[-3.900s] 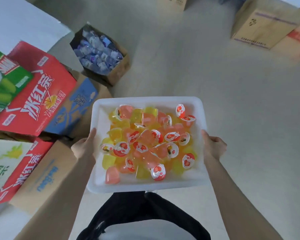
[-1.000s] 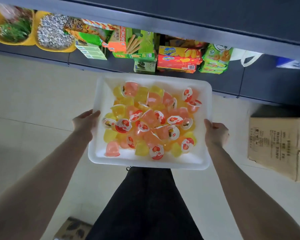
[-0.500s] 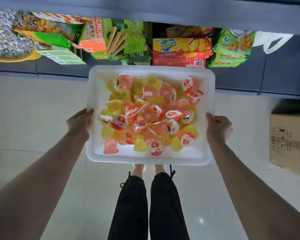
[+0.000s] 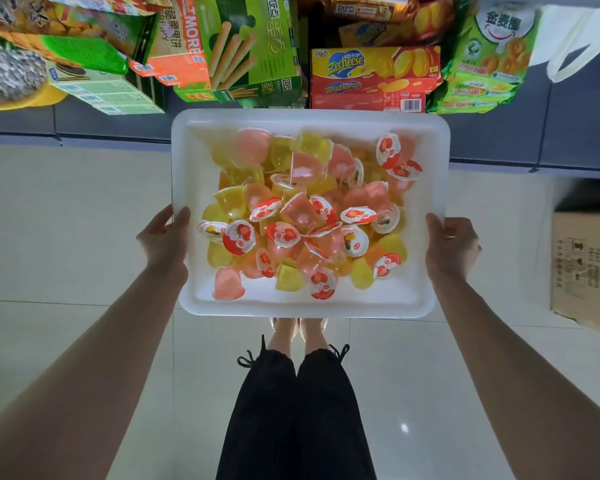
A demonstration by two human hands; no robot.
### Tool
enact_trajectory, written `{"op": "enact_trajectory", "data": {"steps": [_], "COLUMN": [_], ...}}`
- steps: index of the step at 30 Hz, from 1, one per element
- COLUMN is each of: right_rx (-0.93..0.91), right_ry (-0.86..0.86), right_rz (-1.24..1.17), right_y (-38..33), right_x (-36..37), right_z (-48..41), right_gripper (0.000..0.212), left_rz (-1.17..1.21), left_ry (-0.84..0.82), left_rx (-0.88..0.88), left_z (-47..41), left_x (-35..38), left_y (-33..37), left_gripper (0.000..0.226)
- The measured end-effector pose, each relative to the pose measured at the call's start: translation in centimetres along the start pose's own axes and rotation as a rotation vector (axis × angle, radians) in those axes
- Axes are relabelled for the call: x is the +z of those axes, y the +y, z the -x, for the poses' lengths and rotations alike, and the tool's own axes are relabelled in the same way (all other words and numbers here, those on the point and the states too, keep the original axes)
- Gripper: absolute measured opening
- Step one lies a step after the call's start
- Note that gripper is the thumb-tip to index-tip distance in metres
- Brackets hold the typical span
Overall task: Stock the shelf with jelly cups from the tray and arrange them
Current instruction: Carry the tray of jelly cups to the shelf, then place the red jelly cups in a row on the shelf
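A white plastic tray (image 4: 430,168) hangs level in front of me, above the floor. Heaped in it are several jelly cups (image 4: 302,216), pink and yellow, some showing red-and-white lids. My left hand (image 4: 163,237) grips the tray's left rim with the thumb over the edge. My right hand (image 4: 451,247) grips the right rim the same way. The dark grey bottom shelf (image 4: 499,140) runs just beyond the tray's far edge.
The shelf holds green biscuit-stick boxes (image 4: 250,46), red and yellow Zecheese boxes (image 4: 374,77), green cookie packs (image 4: 489,57), a white bag (image 4: 575,39) and a yellow tub of wrapped sweets (image 4: 7,74). A cardboard box (image 4: 586,268) stands on the pale tiled floor at right.
I have turned from the stacked cartons to the shelf and come closer to it. The tray stays held in both hands, its far edge now at the shelf front.
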State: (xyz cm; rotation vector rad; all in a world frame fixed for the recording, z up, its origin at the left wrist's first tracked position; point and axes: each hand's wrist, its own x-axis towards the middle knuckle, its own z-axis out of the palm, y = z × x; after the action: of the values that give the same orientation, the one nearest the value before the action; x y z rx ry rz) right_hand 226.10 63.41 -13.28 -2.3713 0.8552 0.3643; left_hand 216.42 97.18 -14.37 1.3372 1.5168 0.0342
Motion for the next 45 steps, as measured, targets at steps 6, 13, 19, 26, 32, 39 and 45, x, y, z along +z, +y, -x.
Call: {"op": "enact_trajectory", "data": {"steps": [6, 13, 19, 26, 32, 39, 45], "right_rx": [-0.093, -0.367, -0.312, -0.107, -0.039, 0.042, 0.076], "right_ry": [-0.130, -0.187, -0.325, -0.479, -0.466, -0.570, -0.798], "right_rz": [0.145, 0.246, 0.038, 0.180, -0.078, -0.305, -0.482], "right_y": [0.6, -1.2, -5.5, -5.2, -5.2, -4.4, -6.4], "right_x": [-0.6, 0.6, 4.0, 6.8, 6.1, 4.3, -1.2], "right_z": [1.8, 5.5, 4.1, 2.4, 3.0, 4.3, 8.4], "right_gripper": [0.045, 0.037, 0.045, 0.076, 0.067, 0.048, 0.052], "left_rz": [-0.501, -0.705, -0.623, -0.695, -0.699, -0.693, -0.407], "left_ry": [-0.019, -0.090, -0.377, -0.622, -0.617, -0.466, -0.479], "left_rx": [0.206, 0.382, 0.598, 0.600, 0.636, 0.792, 0.431], "left_z": [1.5, 5.9, 5.7, 3.8, 2.5, 3.8, 10.5], "left_x": [-0.3, 1.2, 6.8, 13.2, 13.3, 11.5, 4.4], "left_y": [-0.7, 0.0, 3.4, 4.3, 4.2, 4.8, 5.0], "left_gripper": [0.044, 0.037, 0.048, 0.068, 0.060, 0.055, 0.038]}}
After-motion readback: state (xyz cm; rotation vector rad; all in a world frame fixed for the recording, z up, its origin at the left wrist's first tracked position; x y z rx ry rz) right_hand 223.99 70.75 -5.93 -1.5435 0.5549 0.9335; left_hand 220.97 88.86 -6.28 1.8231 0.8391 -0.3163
